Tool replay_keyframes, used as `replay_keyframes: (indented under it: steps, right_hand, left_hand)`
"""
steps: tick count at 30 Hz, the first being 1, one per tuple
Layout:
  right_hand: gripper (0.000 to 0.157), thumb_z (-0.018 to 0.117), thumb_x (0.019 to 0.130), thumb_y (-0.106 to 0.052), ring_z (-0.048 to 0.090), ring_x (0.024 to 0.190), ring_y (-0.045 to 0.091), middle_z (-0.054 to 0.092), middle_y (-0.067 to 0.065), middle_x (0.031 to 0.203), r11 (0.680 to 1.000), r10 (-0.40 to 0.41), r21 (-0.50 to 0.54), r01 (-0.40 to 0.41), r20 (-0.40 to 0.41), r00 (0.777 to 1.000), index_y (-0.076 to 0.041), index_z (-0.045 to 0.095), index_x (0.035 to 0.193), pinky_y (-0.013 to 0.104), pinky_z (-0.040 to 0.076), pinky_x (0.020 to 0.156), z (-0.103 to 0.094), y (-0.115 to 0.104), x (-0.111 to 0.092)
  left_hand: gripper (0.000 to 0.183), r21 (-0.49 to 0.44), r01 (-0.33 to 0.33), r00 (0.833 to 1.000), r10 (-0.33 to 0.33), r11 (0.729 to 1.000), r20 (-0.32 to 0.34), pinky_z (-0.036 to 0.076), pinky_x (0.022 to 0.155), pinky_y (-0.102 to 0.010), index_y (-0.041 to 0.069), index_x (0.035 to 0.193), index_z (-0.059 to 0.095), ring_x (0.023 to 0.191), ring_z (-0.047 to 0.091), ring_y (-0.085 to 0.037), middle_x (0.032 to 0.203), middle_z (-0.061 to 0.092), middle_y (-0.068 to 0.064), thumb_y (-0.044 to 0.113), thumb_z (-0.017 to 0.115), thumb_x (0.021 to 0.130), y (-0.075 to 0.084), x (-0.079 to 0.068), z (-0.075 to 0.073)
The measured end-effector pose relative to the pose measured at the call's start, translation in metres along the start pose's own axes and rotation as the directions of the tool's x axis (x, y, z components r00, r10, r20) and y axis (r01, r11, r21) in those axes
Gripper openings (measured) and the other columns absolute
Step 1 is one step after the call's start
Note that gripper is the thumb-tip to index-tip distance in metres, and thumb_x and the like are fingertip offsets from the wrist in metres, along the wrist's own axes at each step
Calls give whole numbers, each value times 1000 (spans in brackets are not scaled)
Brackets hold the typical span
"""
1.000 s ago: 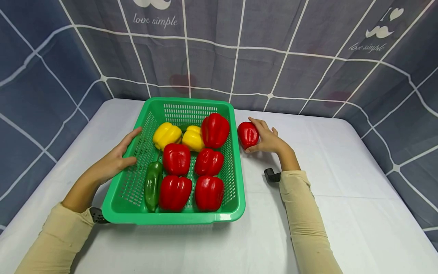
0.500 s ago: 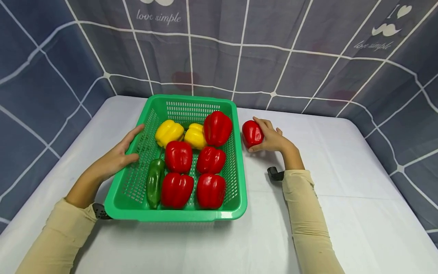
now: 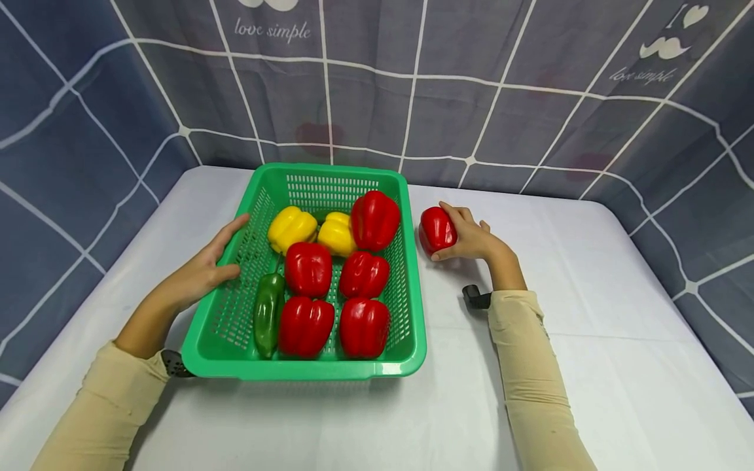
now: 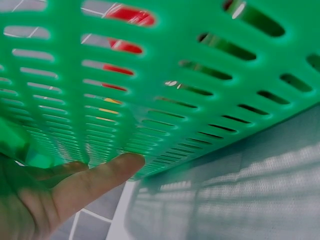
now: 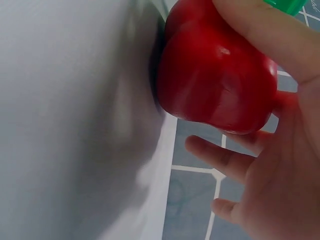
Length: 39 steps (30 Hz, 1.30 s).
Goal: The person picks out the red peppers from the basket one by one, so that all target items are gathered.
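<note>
On the table stands a green plastic basket (image 3: 303, 371) holding red bell peppers (image 3: 364, 328), yellow bell peppers (image 3: 292, 229) and a long green chili pepper (image 3: 268, 315). My left hand (image 3: 197, 275) holds the basket by its left rim, thumb over the edge. From the left wrist, its fingers (image 4: 100, 185) lie along the slotted outer wall. Just outside the basket's right side, my right hand (image 3: 471, 237) grips a single red bell pepper (image 3: 438, 230) between thumb and fingers. The right wrist view shows this pepper (image 5: 215, 75) low against the white cloth, some fingers spread beside it.
A white cloth (image 3: 589, 373) covers the table. Behind it and at both sides hangs a grey checked curtain (image 3: 448, 118). Black wrist mounts (image 3: 476, 297) stick out near the sleeves; the left one sits beside the basket's front left corner.
The right hand and its red bell pepper have shifted slightly right, widening the gap to the basket. The whole head view has moved a little; the left hand keeps its place on the rim.
</note>
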State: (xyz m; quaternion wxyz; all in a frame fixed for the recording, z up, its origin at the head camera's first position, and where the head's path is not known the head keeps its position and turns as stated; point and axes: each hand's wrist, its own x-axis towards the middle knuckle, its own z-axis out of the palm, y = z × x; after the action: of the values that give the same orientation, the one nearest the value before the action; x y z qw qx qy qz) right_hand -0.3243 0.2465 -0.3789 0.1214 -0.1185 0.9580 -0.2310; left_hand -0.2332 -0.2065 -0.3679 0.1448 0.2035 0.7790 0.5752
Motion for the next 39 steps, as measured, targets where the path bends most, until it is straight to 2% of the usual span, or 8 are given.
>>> replay_keyframes:
  steps: [7,19,27,39]
  right_hand:
    - [114,79,63,-41,20,132,33,19,14,143,1000,22,14,-22,-6,1000,-25,4,147,59,8,105,-2,0,-5]
    - [107,74,69,-40,18,133,34,18,16,145,999,24,-21,-24,-14,1000,-25,3,148,62,5,105,-13,-3,-12]
    - [105,71,71,-47,17,135,32,18,16,145,999,-3,-38,1,-41,999,-24,2,148,60,7,106,-16,-9,-13]
    - [101,68,72,-52,15,136,32,18,11,147,998,-70,-10,70,-103,992,-29,5,148,56,9,108,-18,-21,-13]
  left_hand:
    - [85,-8,8,1000,-8,1000,1,54,63,-27,18,147,-6,87,55,-6,146,5,-24,-7,40,81,0,0,1]
    - [85,-16,16,1000,-16,1000,6,54,64,-29,19,147,-7,89,56,-7,146,5,-25,-6,40,80,1,0,0]
    - [83,-37,2,1000,-2,999,11,53,65,-26,19,147,-6,87,57,-8,143,11,-26,-7,38,82,0,0,1]
    - [84,-18,3,1000,-3,1000,0,52,66,-24,18,147,-6,88,55,-7,145,7,-24,-8,39,81,0,1,0]
